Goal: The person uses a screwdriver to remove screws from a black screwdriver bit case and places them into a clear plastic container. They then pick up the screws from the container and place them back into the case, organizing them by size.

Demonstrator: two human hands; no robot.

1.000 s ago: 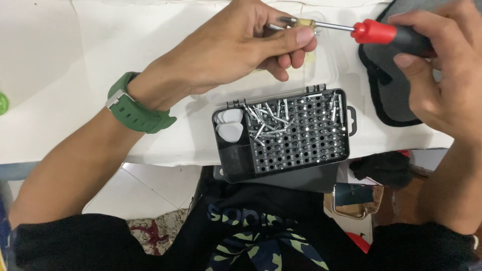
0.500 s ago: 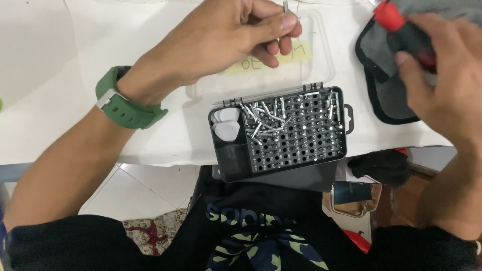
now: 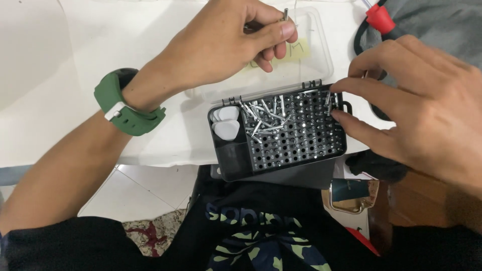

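We look down on a white bench (image 3: pixel 65 75) whose near edge runs under a black bit case (image 3: pixel 278 135), so that the case's front overhangs the person's lap. Its clear lid (image 3: pixel 314 55) lies folded back flat on the bench behind it. A side compartment at the case's left end holds white picks (image 3: pixel 226 123), and loose metal bits (image 3: pixel 263 116) lie heaped across the left part of the perforated holder; the rest of the holes show dark. A screwdriver with a red collar (image 3: pixel 380 17) rests on a grey cloth (image 3: pixel 432 22) at the far right corner, behind our right hand (image 3: pixel 427 105). Our left hand (image 3: pixel 226 42), with a green watch (image 3: pixel 123 103) at the wrist, hovers above the lid with fingers curled, thumb and forefinger pinched on a small metal bit (image 3: pixel 285 14) that stands upright above the knuckles. Our right hand reaches in over the case's right end, thumb and forefinger closed on a bit (image 3: pixel 329 100) standing in the holder near the right rim, the other fingers spread. The bench to the left of the case is bare and open; on the right the cloth and our right hand crowd the case, and below the bench edge we see tiled floor (image 3: pixel 150 190).
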